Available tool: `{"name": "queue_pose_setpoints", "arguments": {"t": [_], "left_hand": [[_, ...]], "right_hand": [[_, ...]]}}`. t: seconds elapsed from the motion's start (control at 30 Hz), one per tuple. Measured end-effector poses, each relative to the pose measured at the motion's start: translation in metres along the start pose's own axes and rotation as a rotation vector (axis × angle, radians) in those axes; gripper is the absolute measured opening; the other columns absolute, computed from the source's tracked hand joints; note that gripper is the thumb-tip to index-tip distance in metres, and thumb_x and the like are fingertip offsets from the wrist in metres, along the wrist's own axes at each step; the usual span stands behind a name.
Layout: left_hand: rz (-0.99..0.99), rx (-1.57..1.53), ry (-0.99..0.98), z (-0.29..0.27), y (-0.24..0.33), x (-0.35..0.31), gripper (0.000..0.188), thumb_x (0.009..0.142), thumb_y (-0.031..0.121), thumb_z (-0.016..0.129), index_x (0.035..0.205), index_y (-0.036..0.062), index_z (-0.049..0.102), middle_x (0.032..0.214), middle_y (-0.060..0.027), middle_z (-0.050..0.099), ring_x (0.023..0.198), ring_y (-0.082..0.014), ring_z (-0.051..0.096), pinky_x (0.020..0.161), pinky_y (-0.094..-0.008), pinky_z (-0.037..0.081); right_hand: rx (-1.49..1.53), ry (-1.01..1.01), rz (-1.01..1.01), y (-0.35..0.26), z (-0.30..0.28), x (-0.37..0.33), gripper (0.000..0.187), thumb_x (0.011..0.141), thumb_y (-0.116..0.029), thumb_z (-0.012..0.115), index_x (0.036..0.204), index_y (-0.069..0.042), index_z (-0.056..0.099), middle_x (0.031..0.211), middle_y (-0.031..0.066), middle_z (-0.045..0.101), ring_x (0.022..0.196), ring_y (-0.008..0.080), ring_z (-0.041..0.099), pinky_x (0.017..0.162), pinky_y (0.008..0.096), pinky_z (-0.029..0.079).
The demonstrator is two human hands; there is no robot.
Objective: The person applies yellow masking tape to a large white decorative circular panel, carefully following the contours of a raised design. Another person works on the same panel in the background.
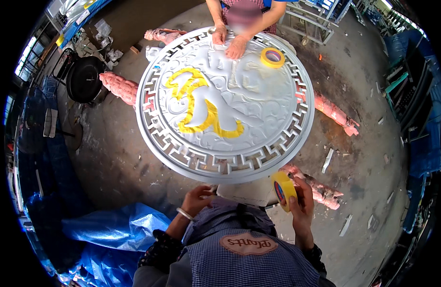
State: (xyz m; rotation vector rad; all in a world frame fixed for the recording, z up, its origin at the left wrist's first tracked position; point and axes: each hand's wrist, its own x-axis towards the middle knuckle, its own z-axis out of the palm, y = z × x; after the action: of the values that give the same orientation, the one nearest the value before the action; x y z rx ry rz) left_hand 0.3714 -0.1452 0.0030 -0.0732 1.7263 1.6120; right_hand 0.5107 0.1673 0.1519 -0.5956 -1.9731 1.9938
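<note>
Checked apron [249, 260] is closest, right hand [303, 204] grips a yellow tape roll [286, 187] just by the round panel [254, 110] ahead, near-right side, left hand [197, 200] loosely curled, can't tell if empty.

Head view: left unit of a side-by-side fisheye pair worn on my head, facing down and forward over my apron [254, 265]. At close range, the round panel's [220, 176] near edge sits below mid-frame, its far edge toward the top, floor [110, 158] around.
</note>
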Motion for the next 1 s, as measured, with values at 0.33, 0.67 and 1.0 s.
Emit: {"name": "queue_pose_setpoints", "arguments": {"t": [0.33, 0.67, 1.0], "left_hand": [[-0.145, -0.453, -0.042, 0.006, -0.055, 0.044, 0.02, 0.096, 0.011, 0.076, 0.115, 0.0055, 0.072, 0.09, -0.0029, 0.073, 0.077, -0.0107, 0.069, 0.055, -0.0215, 0.043], [0.076, -0.246, 0.047, 0.018, -0.081, 0.06, 0.024, 0.091, 0.015, 0.08, 0.109, 0.0005, 0.073, 0.087, -0.0049, 0.074, 0.072, -0.0144, 0.069, 0.061, -0.0282, 0.053], [0.224, 0.067, 0.225, 0.005, -0.126, 0.078, 0.037, 0.083, 0.017, 0.087, 0.11, -0.0003, 0.07, 0.097, -0.0102, 0.075, 0.077, -0.0182, 0.071, 0.068, -0.0322, 0.059]], "right_hand": [[-0.054, 0.094, 0.006, -0.011, 0.056, -0.062, 0.049, 0.105, -0.011, 0.06, 0.151, -0.002, 0.045, 0.114, 0.0106, 0.066, 0.092, 0.0154, 0.065, 0.084, 0.0319, 0.055], [0.033, 0.003, 0.026, -0.028, 0.083, -0.046, 0.045, 0.106, -0.01, 0.059, 0.148, -0.001, 0.047, 0.121, 0.0104, 0.065, 0.095, 0.0148, 0.065, 0.086, 0.0323, 0.056], [0.091, -0.249, 0.046, -0.014, 0.037, 0.004, 0.046, 0.108, -0.009, 0.057, 0.152, -0.006, 0.045, 0.114, 0.0064, 0.064, 0.098, 0.0107, 0.062, 0.089, 0.0279, 0.052]]}}
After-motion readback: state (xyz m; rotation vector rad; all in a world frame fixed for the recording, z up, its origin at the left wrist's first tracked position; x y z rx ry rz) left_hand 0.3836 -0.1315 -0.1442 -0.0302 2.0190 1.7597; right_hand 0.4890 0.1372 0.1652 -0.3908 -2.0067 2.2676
